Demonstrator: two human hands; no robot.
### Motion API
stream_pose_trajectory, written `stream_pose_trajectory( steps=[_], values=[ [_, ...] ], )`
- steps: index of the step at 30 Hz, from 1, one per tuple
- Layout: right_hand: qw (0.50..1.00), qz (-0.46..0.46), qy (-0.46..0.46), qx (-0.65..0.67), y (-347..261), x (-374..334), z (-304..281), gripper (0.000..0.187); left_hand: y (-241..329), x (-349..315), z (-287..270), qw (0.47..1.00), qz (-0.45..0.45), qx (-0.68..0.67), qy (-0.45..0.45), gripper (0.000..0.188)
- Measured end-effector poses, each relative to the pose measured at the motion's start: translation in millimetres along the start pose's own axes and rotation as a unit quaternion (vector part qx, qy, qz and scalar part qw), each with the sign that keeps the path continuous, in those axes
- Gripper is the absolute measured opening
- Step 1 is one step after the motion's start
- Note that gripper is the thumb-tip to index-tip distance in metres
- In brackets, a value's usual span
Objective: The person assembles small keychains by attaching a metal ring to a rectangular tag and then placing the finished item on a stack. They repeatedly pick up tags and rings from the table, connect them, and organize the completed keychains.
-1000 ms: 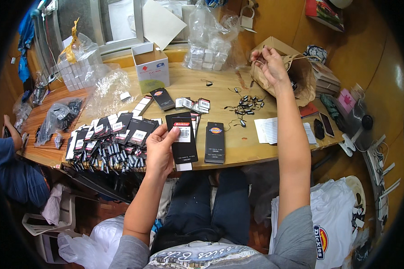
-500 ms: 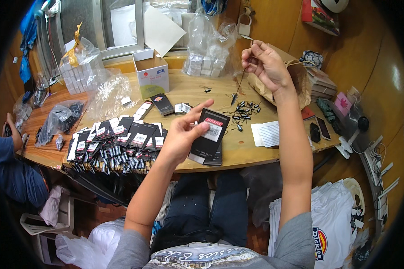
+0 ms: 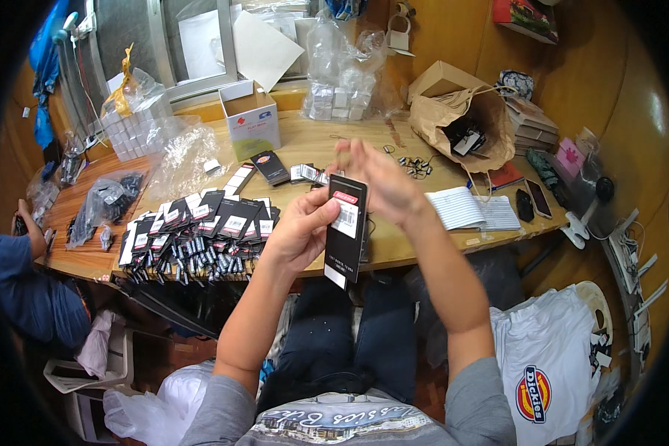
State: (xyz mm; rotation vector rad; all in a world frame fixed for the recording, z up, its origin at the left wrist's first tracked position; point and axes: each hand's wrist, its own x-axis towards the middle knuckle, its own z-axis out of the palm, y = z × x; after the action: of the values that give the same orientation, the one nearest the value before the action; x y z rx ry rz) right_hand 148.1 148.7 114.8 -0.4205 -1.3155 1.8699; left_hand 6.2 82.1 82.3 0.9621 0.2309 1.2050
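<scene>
My left hand (image 3: 302, 232) grips a small stack of black hang tags (image 3: 344, 249) upright, thumb across the white barcode sticker on the front one. Smeared by motion, my right hand (image 3: 386, 182) is at the top end of these tags. Its fingertips are too blurred to show whether a string is between them. To the left lies a large heap of black hang tags (image 3: 234, 223), with strings and small dark plastic fasteners (image 3: 212, 260) along its near side. A few loose black tag strings (image 3: 416, 165) lie beyond my right hand.
A white carton (image 3: 251, 126) and a stack of black tags (image 3: 270, 168) stand behind the heap. At right are a brown paper bag (image 3: 431, 119), an open notebook (image 3: 457, 208) and a phone (image 3: 537, 199). Another person's arm (image 3: 33, 232) rests at the left table edge.
My right hand has come down and left from above the loose strings, where it held up a black string, to the tags. The tags in my left hand have turned more upright.
</scene>
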Motion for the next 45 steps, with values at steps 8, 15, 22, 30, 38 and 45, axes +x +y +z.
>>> stream_pose_trajectory(
  steps=[8, 15, 22, 30, 38, 45],
  values=[
    [0.993, 0.093, -0.065, 0.028, 58.1, -93.4, 16.5, 0.029, -7.0, -44.5, -3.9, 0.981, 0.046, 0.085, 0.169, 0.023],
    [0.962, -0.002, 0.182, -0.203, 64.8, -141.5, -4.3, 0.013, -31.3, -94.5, -18.9, 0.968, 0.023, 0.073, 0.237, 0.021],
    [0.953, -0.238, 0.186, 0.029, 92.1, -138.9, -8.4, 0.011, -69.9, -120.9, -16.6, 0.967, -0.059, 0.012, 0.248, 0.016],
    [0.878, -0.167, -0.001, 0.448, 101.9, -133.0, 6.1, 0.011, -87.1, -127.7, -20.7, 0.956, -0.051, -0.007, 0.289, 0.014],
    [0.926, -0.141, 0.213, -0.277, 112.6, -135.2, 44.8, 0.017, -73.3, -127.6, -8.9, 0.958, 0.036, 0.060, 0.277, 0.022],
    [0.916, -0.168, 0.167, -0.325, 121.5, -127.7, 54.7, 0.017, -76.2, -121.2, -9.0, 0.888, 0.145, 0.290, 0.327, 0.026]
  ],
)
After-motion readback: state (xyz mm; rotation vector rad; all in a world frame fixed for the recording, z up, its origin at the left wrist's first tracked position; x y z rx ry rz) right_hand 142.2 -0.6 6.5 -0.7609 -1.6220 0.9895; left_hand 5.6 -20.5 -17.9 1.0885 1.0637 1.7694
